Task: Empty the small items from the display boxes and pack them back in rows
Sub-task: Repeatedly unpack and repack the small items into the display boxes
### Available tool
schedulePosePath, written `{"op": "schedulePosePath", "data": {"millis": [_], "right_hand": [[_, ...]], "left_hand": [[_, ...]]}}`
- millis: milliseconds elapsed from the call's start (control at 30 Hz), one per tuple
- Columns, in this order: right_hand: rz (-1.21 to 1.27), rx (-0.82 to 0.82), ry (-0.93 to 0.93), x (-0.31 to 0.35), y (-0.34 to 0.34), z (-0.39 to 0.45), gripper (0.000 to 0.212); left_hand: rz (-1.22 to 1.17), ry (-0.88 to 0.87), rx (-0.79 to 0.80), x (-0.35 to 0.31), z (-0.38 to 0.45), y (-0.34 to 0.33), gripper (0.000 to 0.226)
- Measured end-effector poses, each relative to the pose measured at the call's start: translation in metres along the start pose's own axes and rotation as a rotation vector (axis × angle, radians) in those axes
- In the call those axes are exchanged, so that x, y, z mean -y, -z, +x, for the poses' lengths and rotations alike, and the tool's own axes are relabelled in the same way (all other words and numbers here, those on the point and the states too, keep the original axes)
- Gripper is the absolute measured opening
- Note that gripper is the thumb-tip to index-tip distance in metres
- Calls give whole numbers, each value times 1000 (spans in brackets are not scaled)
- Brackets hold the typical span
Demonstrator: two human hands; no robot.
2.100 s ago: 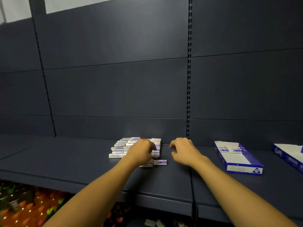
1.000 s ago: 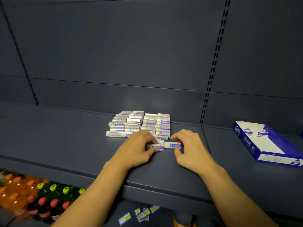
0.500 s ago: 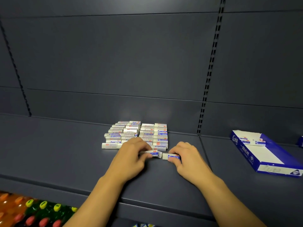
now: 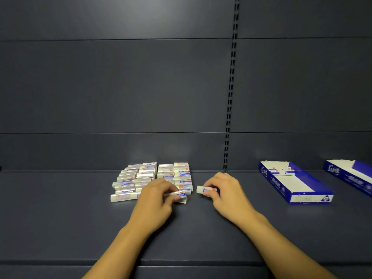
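Several small white erasers with blue and red labels lie in stacked rows (image 4: 153,178) on the dark shelf. My left hand (image 4: 157,200) pinches one or two erasers (image 4: 180,196) at the pile's front right corner. My right hand (image 4: 225,192) pinches a single eraser (image 4: 201,189) just right of the pile, a small gap away from the left hand's erasers. A blue and white display box (image 4: 298,184) lies to the right with a few erasers (image 4: 279,171) at its far end.
A second blue display box (image 4: 350,176) lies at the far right, cut off by the frame. The dark shelf (image 4: 60,208) runs left and right, with a slotted upright (image 4: 229,117) in the back panel behind my right hand. The shelf's front edge runs below my forearms.
The two erasers lay end to end between my hands; now my hands have drawn slightly apart, each pinching its own. The camera has tilted up, hiding the bottles below.
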State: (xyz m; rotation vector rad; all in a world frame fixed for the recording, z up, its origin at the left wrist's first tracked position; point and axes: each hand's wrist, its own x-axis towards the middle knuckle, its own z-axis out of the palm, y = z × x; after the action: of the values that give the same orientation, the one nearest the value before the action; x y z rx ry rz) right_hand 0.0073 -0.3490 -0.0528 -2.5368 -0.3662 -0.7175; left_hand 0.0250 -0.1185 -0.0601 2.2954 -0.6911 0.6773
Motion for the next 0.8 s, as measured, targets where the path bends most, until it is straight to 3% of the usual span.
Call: {"op": "schedulePosePath", "data": {"millis": [367, 800], "right_hand": [[-134, -53, -82, -21, 43, -38, 6], [-239, -113, -91, -94, 148, -87, 7]], "left_hand": [[-75, -138, 80, -41, 16, -19, 6], [-96, -185, 91, -161, 39, -88, 6]]}}
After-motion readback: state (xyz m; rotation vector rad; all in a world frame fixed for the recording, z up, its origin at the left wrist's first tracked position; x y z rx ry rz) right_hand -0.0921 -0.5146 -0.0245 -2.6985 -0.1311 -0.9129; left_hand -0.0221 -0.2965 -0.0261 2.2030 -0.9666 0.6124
